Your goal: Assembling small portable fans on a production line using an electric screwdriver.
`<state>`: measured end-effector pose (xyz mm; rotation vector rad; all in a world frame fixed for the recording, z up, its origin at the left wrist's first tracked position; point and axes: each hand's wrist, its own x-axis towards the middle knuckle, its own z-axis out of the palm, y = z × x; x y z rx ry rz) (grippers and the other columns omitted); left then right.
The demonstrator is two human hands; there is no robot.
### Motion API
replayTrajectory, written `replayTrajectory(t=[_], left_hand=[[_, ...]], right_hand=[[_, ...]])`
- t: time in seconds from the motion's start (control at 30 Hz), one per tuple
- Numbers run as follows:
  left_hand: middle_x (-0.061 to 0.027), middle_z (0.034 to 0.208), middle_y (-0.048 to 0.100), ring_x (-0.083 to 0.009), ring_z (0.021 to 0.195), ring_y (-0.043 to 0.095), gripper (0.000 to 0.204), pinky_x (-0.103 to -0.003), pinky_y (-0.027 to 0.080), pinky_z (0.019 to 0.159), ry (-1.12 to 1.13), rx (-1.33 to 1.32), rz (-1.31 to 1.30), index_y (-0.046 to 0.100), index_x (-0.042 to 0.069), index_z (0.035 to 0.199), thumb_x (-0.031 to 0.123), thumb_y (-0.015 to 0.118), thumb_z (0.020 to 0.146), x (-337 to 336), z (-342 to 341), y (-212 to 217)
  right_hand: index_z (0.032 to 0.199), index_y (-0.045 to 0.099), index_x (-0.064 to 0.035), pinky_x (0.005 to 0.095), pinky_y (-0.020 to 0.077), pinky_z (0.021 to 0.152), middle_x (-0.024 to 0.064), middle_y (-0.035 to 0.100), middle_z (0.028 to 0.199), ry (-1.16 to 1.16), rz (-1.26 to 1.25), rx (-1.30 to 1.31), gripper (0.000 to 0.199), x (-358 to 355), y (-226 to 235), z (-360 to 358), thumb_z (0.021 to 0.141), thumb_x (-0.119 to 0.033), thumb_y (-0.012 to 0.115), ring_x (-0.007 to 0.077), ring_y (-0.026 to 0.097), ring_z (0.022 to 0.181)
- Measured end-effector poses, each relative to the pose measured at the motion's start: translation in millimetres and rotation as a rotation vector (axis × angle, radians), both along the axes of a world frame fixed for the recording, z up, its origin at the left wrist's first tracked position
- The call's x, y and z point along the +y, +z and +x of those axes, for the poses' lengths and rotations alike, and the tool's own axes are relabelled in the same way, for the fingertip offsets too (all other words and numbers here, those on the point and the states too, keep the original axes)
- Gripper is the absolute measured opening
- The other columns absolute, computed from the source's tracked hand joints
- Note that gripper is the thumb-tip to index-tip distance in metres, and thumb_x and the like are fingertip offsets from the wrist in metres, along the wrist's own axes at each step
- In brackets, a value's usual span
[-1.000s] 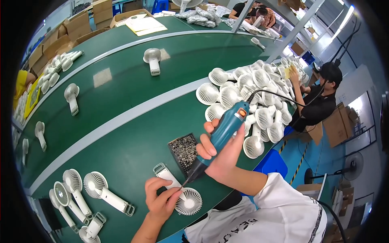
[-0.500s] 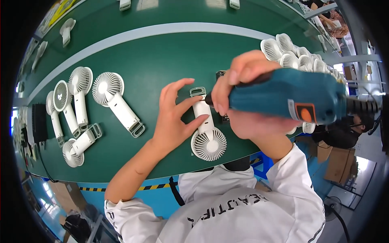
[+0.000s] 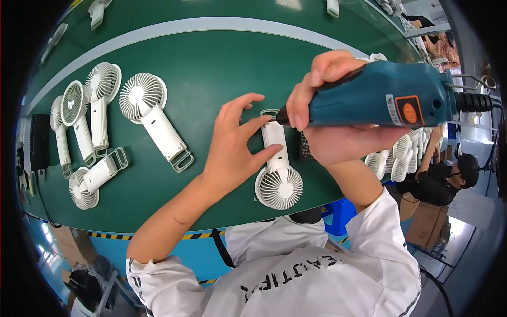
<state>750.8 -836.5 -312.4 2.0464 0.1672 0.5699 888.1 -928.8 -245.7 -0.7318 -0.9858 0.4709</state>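
Observation:
A white handheld fan (image 3: pixel 274 138) lies on the green table, its round grille toward me and its wire loop end away. My right hand (image 3: pixel 330 108) is closed around a teal electric screwdriver (image 3: pixel 375 95), held level above the table. The screwdriver's dark tip points left and meets the loop end of the fan's handle. My left hand (image 3: pixel 232 140) steadies the fan: its thumb lies on the handle and its index fingertip is beside the screwdriver's bit. Its other fingers are raised and apart. Whether a screw sits at the bit is too small to tell.
Several white handheld fans (image 3: pixel 158 129) lie at the left, near a black box (image 3: pixel 39 141). More fans (image 3: pixel 400 158) are crowded at the right. A dark perforated block (image 3: pixel 304 146) is partly hidden behind my right hand. Another person (image 3: pixel 435 179) sits at the far right.
The view has shifted a little. The screwdriver has become more level and its tip stays at the fan's loop end. My left hand keeps its place on the fan.

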Motion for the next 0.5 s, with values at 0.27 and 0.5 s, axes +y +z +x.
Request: replayTrajectory(t=[0.27, 0.5], left_hand=[[-0.0093, 0.128, 0.049, -0.0296, 0.11, 0.049, 0.042, -0.042, 0.042, 0.095, -0.011, -0.003, -0.027, 0.067, 0.004, 0.099, 0.013, 0.084, 0.061, -2, 1, -2], [-0.0091, 0.128, 0.049, -0.0293, 0.109, 0.049, 0.042, -0.042, 0.042, 0.093, 0.006, 0.007, -0.026, 0.067, 0.004, 0.098, 0.014, 0.084, 0.061, -3, -1, -2]], right_hand=[[0.105, 0.051, 0.0022, 0.0346, 0.045, 0.041, 0.0137, 0.05, 0.102, 0.015, -0.014, 0.066, 0.099, 0, 6, 2, 0.072, -0.09, 0.039, 0.023, 0.058, 0.049], [0.103, 0.051, 0.0052, 0.0333, 0.0459, 0.041, 0.0157, 0.051, 0.095, 0.067, -0.085, 0.119, 0.105, 3, -1, -11, 0.067, -0.093, 0.04, 0.0239, 0.057, 0.047]])
